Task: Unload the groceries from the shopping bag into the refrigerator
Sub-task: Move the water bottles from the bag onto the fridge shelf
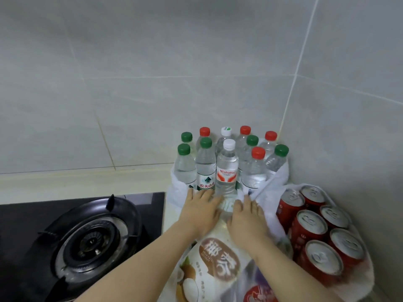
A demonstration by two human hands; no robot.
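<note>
head view: eleven bottles [226, 171], six cans [308, 223].

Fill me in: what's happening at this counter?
A person is working on the white plastic bag of water bottles standing in the tiled counter corner. The left hand and right hand rest on its front, either side of the white-capped Wahaha bottle. Every bottle stands upright in the bag; none is lifted out yet. Red cans sit to the right, a coconut-print pouch lies in front, a gas burner to the left. No refrigerator is in view.
</note>
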